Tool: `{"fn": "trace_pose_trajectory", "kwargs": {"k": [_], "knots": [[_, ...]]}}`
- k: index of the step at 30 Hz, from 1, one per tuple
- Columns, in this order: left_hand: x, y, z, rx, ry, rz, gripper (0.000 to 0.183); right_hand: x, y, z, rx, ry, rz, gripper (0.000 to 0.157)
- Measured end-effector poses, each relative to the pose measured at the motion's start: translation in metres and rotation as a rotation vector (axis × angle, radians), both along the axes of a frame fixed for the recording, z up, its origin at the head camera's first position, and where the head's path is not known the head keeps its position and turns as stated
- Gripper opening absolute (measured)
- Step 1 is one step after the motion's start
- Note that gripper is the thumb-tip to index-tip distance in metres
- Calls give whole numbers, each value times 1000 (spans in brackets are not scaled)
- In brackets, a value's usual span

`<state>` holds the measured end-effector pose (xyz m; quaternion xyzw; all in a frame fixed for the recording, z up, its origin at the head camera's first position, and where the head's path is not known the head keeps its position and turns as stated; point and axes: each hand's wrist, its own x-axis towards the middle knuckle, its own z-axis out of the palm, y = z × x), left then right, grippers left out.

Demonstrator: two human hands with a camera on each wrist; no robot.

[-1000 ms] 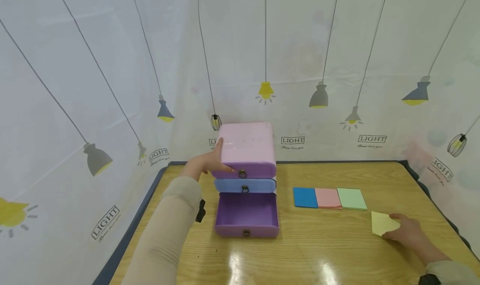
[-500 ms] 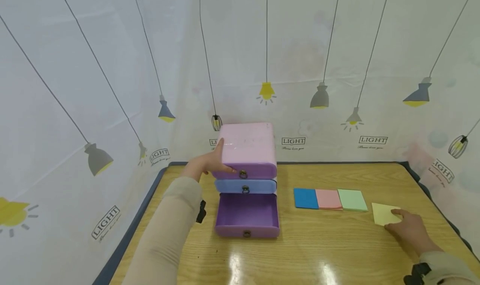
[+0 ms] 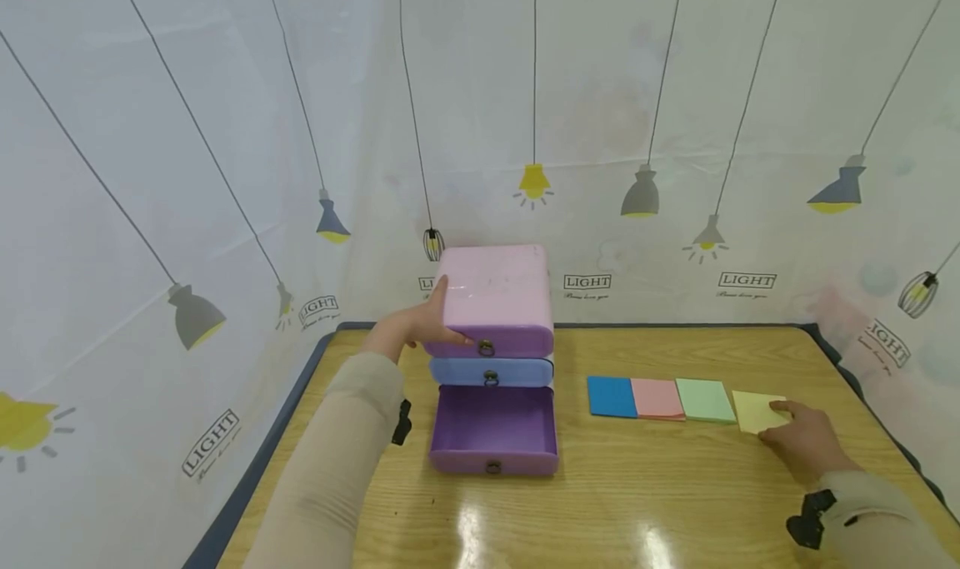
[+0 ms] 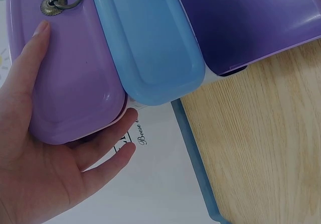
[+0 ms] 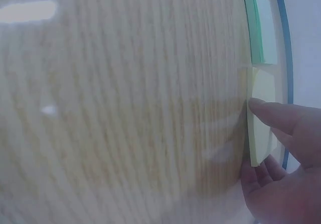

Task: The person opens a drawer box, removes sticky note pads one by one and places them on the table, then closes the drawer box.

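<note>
A small chest of drawers point(image 3: 495, 286) with a pink top stands at the back middle. My left hand point(image 3: 429, 323) holds its upper left side; in the left wrist view one digit of the left hand point(image 4: 30, 148) lies on the purple top drawer front point(image 4: 80, 68), others beside the edge. Below are a blue drawer point(image 3: 491, 372) and a purple bottom drawer point(image 3: 493, 462), pulled out with a bare interior. My right hand point(image 3: 810, 437) pinches a yellow sticky note pad point(image 3: 757, 411) by its near and right edges, close beside the light green pad point(image 3: 705, 401).
Left of the green pad lie a pink pad point(image 3: 657, 398) and a blue pad point(image 3: 611, 396), forming a row on the wooden table point(image 3: 615, 502). A white cloth backdrop point(image 3: 465, 136) printed with lamps stands behind the table and along its sides.
The right hand has moved the yellow pad back and slightly left, close to the green pad's right edge. The left hand and the chest stay as they were.
</note>
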<state>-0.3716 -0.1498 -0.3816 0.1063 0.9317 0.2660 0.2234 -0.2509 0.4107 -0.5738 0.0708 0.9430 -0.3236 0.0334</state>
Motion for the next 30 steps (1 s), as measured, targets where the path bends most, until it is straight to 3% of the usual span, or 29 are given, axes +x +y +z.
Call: {"fn": "trace_pose_trajectory", "kwargs": {"k": [10,15,26,30], "knots": [[3,1,2,27,11,-21,125,-12,2,2,-58,-90,33,75],[4,1,4,28,11,-15,125,-17,3,4,-33,-105,52,74],[3,0,2,27,7,-15,125,-22,-5,10,195,2,177,66],[3,-1,3,27,9,-8,125,-27,-13,13,192,35,237,67]]}}
